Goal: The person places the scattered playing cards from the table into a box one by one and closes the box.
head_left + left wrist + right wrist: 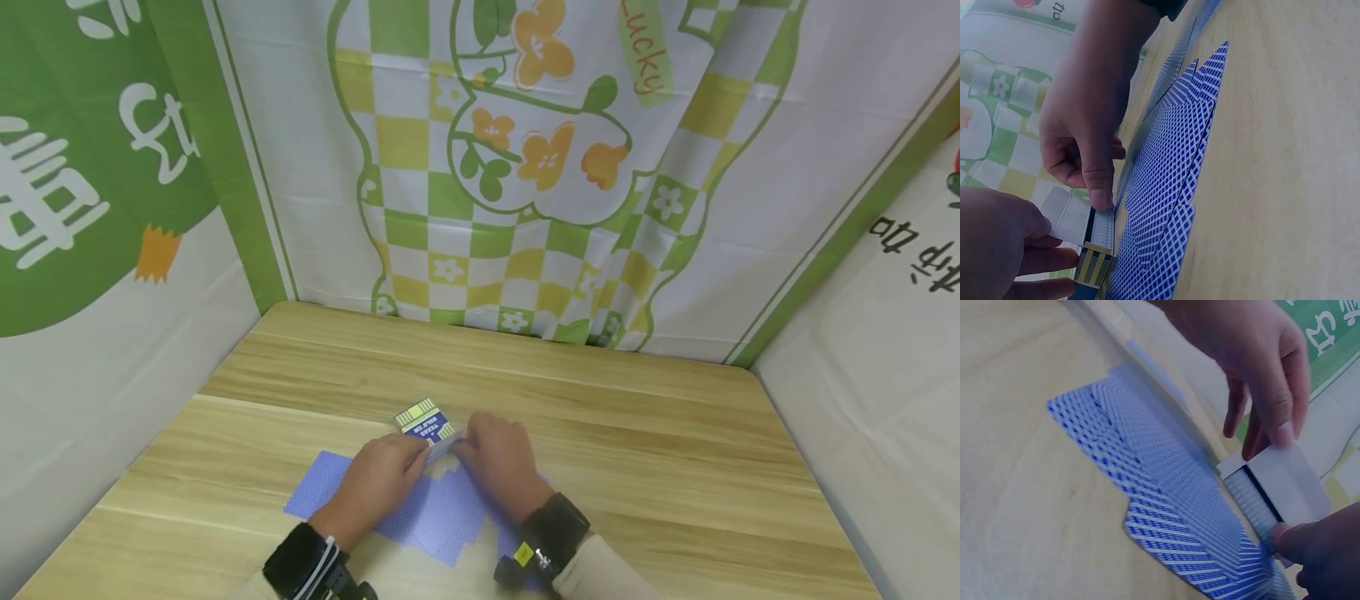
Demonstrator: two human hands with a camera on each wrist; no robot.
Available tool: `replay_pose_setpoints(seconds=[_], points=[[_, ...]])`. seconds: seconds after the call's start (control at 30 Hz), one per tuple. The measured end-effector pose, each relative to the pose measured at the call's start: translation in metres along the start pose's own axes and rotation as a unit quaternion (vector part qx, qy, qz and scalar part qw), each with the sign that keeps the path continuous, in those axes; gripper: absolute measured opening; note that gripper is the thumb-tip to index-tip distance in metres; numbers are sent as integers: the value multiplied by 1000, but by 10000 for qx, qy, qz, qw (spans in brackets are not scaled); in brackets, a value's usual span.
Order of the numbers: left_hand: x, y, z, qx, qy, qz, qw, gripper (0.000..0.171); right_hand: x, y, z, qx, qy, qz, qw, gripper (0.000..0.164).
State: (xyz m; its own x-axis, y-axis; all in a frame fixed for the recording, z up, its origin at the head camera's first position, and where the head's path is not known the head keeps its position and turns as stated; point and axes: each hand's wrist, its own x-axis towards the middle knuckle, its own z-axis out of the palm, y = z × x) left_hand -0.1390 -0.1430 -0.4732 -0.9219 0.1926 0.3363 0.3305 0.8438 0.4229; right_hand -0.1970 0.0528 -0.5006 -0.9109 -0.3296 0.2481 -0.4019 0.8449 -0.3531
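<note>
A small playing-card box (429, 423) marked "TEXAS HOLD'EM" is at the middle of the table, between both hands. Its white flap (1294, 478) stands raised, and patterned card backs (1254, 499) show in the opening. My left hand (384, 473) grips the box at its left side, thumb on the flap. At the opposite corner my right hand (501, 460) pinches the box's open end, thumb tip at the edge of the opening. Blue-and-white backed playing cards (438, 517) lie face down, spread and overlapping, beneath and between the wrists.
The wooden table (675, 467) reaches back to a hanging cloth (420, 142) with green and yellow checks. Printed cloth panels stand along the left and right sides. More cards (510, 542) lie under the right wrist, and one end of the spread (318, 483) extends left.
</note>
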Motion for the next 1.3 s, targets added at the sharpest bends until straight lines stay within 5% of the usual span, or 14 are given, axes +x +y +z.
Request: replay_pose_setpoints(seconds=[0.2,0.43,0.6,0.8,1.07,1.3], points=[[-1,0,-2,-136,-236,-169,9995,8,-5,6,-14,139,37,-53,9999,25],[-9,0,-9,-256,-560,-360,9974,5,-25,17,-36,-57,190,-688,9974,15],[-20,-6,-9,-223,-541,246,9980,3,-39,25,-47,-65,77,-910,9958,9],[-32,-8,-5,-37,-563,744,9956,18,-57,27,-58,-401,-636,-888,9932,13],[-42,-7,-8,242,-882,489,9946,32,-80,30,-67,-203,-1192,-843,9891,27],[-50,-24,-23,168,-623,-284,9975,30,-92,34,-70,-211,-1208,-973,9877,33]])
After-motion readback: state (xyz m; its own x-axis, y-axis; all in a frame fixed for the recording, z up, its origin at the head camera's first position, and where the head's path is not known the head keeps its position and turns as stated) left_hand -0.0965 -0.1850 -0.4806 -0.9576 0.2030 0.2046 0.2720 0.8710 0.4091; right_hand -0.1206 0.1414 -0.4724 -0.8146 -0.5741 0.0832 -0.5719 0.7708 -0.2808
